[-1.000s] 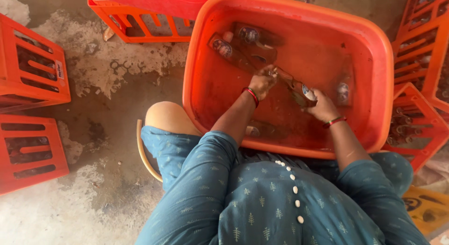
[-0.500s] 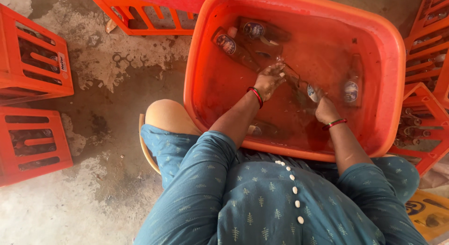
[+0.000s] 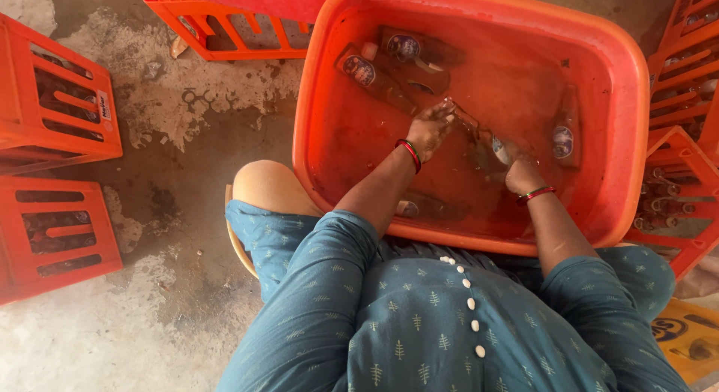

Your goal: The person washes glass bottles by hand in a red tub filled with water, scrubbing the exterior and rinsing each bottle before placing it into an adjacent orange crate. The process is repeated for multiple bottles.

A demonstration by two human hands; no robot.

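Both arms reach into the orange tub [image 3: 629, 137] — left hand [image 3: 428, 128] and right hand [image 3: 522, 171] grip one submerged bottle [image 3: 479, 134].

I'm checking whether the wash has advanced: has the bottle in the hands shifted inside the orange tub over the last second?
No. The bottle lies as before, mid-tub, between left hand and right hand.
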